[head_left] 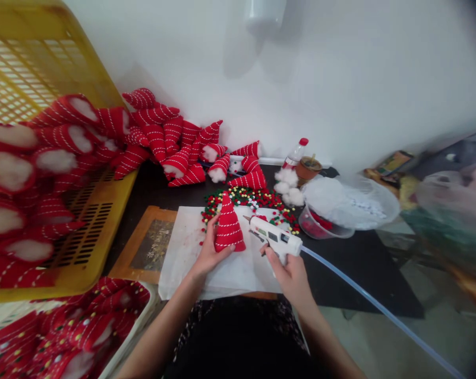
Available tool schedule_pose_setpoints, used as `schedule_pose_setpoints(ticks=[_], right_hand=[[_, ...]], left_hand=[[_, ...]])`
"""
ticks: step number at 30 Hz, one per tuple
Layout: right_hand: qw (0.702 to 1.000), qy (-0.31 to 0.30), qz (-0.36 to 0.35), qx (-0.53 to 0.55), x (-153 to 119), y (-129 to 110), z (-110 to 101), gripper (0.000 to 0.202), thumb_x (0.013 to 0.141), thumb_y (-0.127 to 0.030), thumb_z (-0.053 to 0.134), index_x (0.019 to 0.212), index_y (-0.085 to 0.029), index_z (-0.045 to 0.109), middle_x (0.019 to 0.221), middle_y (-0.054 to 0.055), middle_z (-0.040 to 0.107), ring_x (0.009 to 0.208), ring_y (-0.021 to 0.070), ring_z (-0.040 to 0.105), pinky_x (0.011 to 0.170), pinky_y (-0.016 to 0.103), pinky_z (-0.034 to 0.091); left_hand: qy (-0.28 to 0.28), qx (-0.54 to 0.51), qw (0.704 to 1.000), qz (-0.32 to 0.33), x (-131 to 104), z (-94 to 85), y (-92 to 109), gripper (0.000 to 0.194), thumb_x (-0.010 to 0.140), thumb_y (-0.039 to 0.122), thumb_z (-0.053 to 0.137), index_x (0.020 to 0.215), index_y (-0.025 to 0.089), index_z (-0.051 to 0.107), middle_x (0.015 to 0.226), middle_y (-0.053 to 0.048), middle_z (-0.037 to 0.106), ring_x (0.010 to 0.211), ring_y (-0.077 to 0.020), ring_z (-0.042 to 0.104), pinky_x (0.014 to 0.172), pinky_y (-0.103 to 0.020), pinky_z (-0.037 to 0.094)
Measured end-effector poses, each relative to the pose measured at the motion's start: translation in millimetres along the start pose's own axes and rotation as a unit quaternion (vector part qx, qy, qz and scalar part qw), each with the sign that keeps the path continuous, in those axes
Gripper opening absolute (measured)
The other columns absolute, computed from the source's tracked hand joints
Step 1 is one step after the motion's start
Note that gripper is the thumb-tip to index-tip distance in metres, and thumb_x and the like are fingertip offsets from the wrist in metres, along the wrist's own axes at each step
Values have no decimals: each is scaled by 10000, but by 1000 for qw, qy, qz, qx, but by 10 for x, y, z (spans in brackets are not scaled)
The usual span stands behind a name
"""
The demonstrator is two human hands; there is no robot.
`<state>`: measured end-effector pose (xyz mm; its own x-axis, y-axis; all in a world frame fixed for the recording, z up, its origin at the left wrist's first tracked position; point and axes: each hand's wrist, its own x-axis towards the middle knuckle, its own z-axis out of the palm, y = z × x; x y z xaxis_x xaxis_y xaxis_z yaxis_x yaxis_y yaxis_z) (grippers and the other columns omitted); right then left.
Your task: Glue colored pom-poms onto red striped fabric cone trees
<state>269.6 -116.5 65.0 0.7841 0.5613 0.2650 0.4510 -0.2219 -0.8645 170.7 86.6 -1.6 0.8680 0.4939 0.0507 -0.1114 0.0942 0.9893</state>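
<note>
Paper (187, 237) beneath, cone (229, 227) in left hand (209, 254)

A single head-worn view looks forward and down at close range, left hand (211, 252) and right hand (288, 271) below centre, table (364, 271) beneath, wall (352, 73) beyond.

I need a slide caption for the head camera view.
Left hand holding a red striped cone, right hand a white glue gun, small colourful balls scattered behind.

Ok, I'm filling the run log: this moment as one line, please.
left hand: holds red cone; right hand: holds glue gun; nozzle: apart from cone; balls: on table
</note>
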Motion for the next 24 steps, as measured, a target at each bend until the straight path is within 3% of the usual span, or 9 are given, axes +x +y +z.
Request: schedule_pose_setpoints(ticks=[8, 19, 24], right_hand=[[999, -17, -24, -11, 42, -32, 46, 268, 969, -412, 571, 891, -205, 722, 969, 127, 796, 960, 291, 756, 878, 376, 594], [999, -24, -15, -44, 65, -23, 71, 322, 963, -441, 548, 778, -212, 680, 716, 93, 752, 726, 273, 742, 740, 356, 584], [999, -19, -26, -39, 56, -21, 69, 302, 970, -426, 545, 803, -212, 677, 777, 97, 768, 772, 263, 746, 769, 345, 582]], left_hand=[[-20, 29, 999, 20, 4, 20, -42, 961, 787, 417, 821, 1541, 284, 240, 1518, -172, 475, 1277, -336, 618, 1004, -479, 577], [-30, 45, 998, 24, 2, 40, -31, 959, 793, 380, 802, 1550, 267, 225, 1514, -187, 470, 1294, -341, 602, 998, -472, 573], [-34, 46, 998, 26, 4, 38, -37, 959, 798, 388, 796, 1550, 275, 212, 1512, -181, 475, 1300, -337, 598, 1011, -473, 566]])
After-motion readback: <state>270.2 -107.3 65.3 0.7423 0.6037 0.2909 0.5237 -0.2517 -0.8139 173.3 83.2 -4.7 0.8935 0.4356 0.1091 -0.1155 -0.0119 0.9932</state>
